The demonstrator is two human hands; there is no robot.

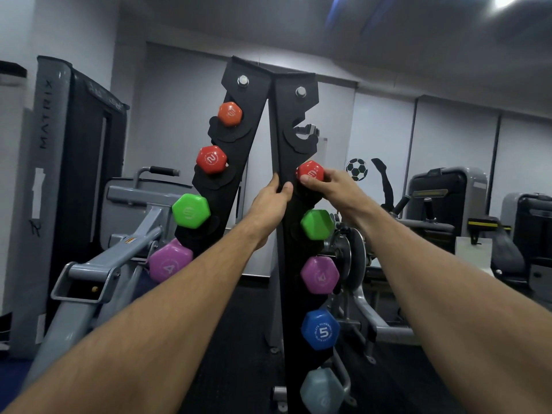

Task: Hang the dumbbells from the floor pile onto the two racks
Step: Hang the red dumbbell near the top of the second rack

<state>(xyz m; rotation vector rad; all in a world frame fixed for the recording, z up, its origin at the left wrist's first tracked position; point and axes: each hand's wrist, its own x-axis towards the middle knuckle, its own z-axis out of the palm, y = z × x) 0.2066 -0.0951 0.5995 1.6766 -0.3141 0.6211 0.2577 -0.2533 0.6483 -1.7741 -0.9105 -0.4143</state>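
Note:
Two black slotted racks meet at the top, the left rack (239, 135) and the right rack (286, 115). The left rack carries an orange dumbbell (229, 113), a red one (211, 159), a green one (191, 210) and a purple one (170, 260). On the right rack hang green (316, 225), purple (319, 275), blue (320, 329) and grey (322, 389) dumbbells. My right hand (331, 186) grips a red dumbbell (310, 171) at a slot of the right rack. My left hand (270, 201) holds that rack's front edge. The floor pile is out of view.
The top slot (304, 132) of the right rack holds nothing. A grey Matrix weight machine (74, 174) stands at the left, with its lever arm (107, 264) reaching toward the racks. More gym machines (442, 210) fill the right side behind the racks.

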